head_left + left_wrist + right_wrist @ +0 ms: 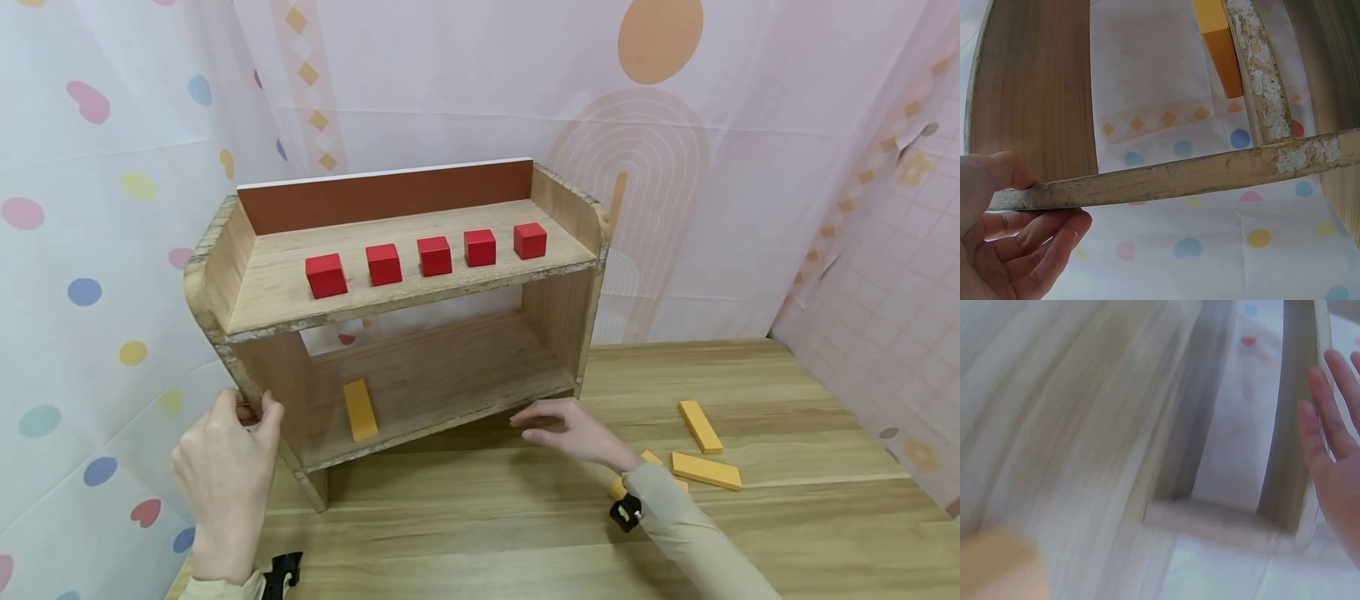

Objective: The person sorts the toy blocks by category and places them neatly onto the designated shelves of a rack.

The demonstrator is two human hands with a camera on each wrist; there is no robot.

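Note:
A small two-tier wooden shelf (465,367) stands on the table. My left hand (228,467) grips the front edge of its left side panel; in the left wrist view the thumb lies on one face and the fingers (1054,244) on the other. My right hand (573,429) is by the lower board's front edge near the right end, fingers extended and holding nothing; whether it touches the wood I cannot tell. Several red cubes (435,256) sit in a row on the upper board. One yellow rectangular block (361,410) is on the lower board, towards the left.
More yellow blocks (706,471) lie on the wooden table (810,533) to the right, some partly hidden behind my right forearm. A patterned cloth (465,67) hangs behind the shelf and along both sides. The right wrist view is blurred.

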